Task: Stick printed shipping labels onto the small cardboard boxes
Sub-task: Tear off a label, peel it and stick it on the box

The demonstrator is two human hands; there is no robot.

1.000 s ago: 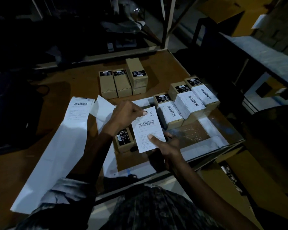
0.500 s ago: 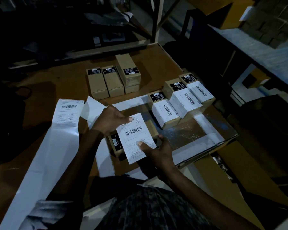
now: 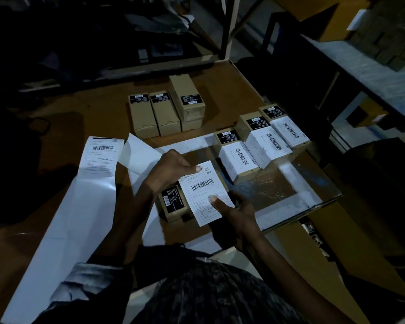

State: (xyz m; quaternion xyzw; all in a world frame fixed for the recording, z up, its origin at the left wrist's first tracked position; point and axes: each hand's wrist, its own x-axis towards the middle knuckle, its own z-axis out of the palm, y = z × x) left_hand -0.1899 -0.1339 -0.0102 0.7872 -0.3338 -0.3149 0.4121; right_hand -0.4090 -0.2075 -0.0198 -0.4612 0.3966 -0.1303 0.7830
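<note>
your left hand sits just left of the frame's middle, thumb and fingers pinching the upper left corner of the shipping label. going from the left edge: a long white backing strip runs from the lower left up to an unpeeled label at its top, in the left middle of the frame. just right of that, a loose white sheet pokes out behind your left wrist. under your left hand lies a small cardboard box with a black sticker on its lid; the label you hold covers its right part, tilted, and whether it already touches the lid cannot be told. your right hand grasps the label's lower right area, thumb pressed on the printed face and the fingers curled out of sight beneath. above centre, unlabelled boxes stand together, the rightmost stacked higher. to the right of centre, three labelled boxes sit side by side in a slanted row on the table, well apart from your hands.
</note>
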